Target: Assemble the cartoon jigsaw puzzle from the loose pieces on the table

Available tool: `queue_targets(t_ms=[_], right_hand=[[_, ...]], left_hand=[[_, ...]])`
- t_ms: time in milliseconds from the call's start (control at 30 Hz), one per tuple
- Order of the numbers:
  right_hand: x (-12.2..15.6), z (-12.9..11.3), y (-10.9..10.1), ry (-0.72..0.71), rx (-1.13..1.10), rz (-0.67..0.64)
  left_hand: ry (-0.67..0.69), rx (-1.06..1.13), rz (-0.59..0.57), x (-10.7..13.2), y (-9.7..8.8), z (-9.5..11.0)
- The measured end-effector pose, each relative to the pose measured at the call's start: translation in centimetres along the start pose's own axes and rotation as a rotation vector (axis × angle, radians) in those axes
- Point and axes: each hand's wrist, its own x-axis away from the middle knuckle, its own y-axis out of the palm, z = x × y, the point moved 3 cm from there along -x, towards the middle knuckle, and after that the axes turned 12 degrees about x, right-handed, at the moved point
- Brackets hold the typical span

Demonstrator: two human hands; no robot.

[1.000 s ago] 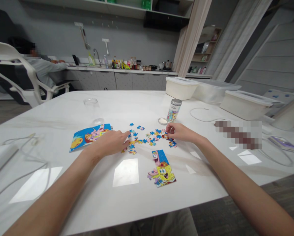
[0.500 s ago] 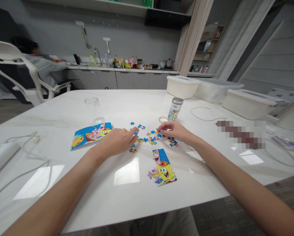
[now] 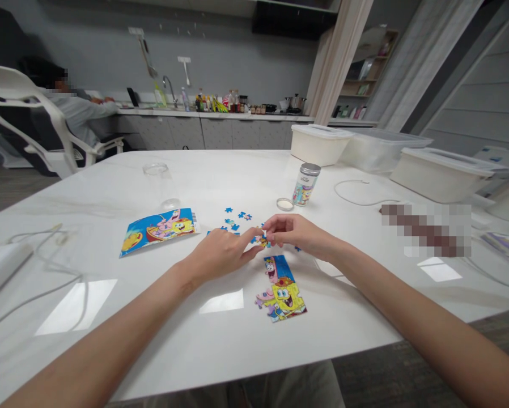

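Observation:
My left hand [image 3: 224,248] reaches over the loose jigsaw pieces [image 3: 234,227], index finger and thumb apart, with some pieces showing between them. Facing it, my right hand [image 3: 296,233] pinches a small jigsaw piece at its fingertips, close to the left index finger. The hands cover much of the pile. Below them lies a joined section of the puzzle [image 3: 283,292], showing a yellow sponge character and a pink one. A printed picture sheet [image 3: 161,229] with similar characters rests left of the left hand.
Behind the right hand stand a printed can [image 3: 306,185] and a metal-rimmed lid [image 3: 285,204]. A clear jar [image 3: 156,184] lies at the back left. Lidded bins [image 3: 320,144] line the back right. Cables [image 3: 82,283] run along the left side. A person [image 3: 78,113] sits far left.
Both hands have come together over the pile: the left moved right, and the right shifted slightly left and nearer. The joined puzzle section stays in place.

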Motion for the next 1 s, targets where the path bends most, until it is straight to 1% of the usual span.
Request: queue_targets(t_ms=[100,267,467,633,867,1000], right_hand=[[0.08,-0.01,0.21,-0.016,-0.009,-0.008],[0.24,-0.18,0.43,-0.014,-0.02,-0.018],[0.39,-0.24,0.57,0.018,-0.01,-0.085],[0.5,-0.4,0.64,0.043,-0.013,-0.095],[0.49,-0.35,0.6,0.03,-0.013,-0.121],[0.59,-0.47,0.69,0.058,-0.004,-0.123]], left_hand=[[0.018,0.007,0.028,0.01,-0.07,0.07],[0.015,0.001,0.008,0.03,-0.01,0.06],[0.027,0.021,0.03,0.05,-0.06,0.05],[-0.005,0.039,0.01,0.02,-0.12,0.05],[-0.053,0.04,-0.022,-0.05,-0.11,0.06],[-0.053,0.033,-0.016,-0.01,-0.03,0.01]])
